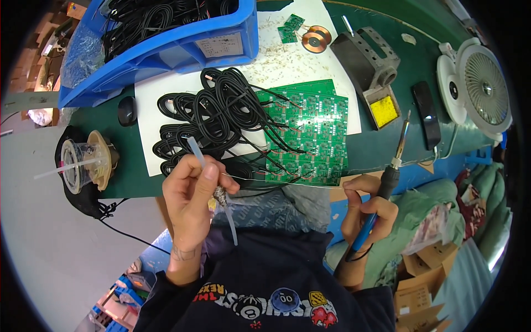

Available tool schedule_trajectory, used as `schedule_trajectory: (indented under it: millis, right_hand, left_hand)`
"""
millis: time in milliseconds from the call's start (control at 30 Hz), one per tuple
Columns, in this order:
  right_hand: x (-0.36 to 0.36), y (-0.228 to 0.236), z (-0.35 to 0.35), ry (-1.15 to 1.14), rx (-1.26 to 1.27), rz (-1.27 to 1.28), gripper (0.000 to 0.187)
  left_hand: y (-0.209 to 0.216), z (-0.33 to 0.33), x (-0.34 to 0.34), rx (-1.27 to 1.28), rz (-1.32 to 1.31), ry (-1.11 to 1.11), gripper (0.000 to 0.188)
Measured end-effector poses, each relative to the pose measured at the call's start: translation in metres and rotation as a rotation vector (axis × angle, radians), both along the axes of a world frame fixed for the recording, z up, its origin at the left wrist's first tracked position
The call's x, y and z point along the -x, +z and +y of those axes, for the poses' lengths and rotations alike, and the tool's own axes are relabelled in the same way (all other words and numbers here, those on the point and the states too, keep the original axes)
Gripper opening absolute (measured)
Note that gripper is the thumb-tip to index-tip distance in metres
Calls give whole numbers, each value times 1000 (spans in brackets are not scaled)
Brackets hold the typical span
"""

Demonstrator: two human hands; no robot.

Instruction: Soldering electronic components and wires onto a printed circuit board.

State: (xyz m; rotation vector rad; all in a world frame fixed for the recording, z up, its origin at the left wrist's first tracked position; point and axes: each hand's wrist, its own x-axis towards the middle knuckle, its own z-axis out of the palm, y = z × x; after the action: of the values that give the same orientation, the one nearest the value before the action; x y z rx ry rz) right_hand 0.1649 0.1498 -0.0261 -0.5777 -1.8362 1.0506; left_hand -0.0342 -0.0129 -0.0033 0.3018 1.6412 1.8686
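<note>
My left hand [189,200] is closed around a translucent plastic tube [230,224] with solder wire [220,196] coiled about it. From there a thin strand runs across to my right hand [368,209], where the thumb and forefinger seem to pinch it. That same hand grips a blue-handled soldering iron [390,178], its tip pointing up and away from me. Between and beyond my hands lies a panel of green circuit boards [315,135], with thin leads from bundled black cables [221,110] reaching onto it. The cable coils rest just past my left hand.
A blue bin [166,47] of black cables stands far left. To the right are a soldering iron stand [365,55] with yellow sponge [383,112], a phone [426,116] and a white fan [484,88]. Copper coils [315,40], a mouse [127,110] and a plastic cup [77,166] also sit here.
</note>
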Motion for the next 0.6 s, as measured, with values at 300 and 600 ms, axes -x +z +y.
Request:
schedule_trajectory:
  millis: [300, 600]
  right_hand:
    - [-1, 4, 1, -41, -68, -10, 44]
    - [-15, 0, 6, -12, -150, -83, 44]
  left_hand:
    - [-2, -15, 22, -303, -250, -215, 11]
    - [11, -13, 15, -83, -126, -119, 12]
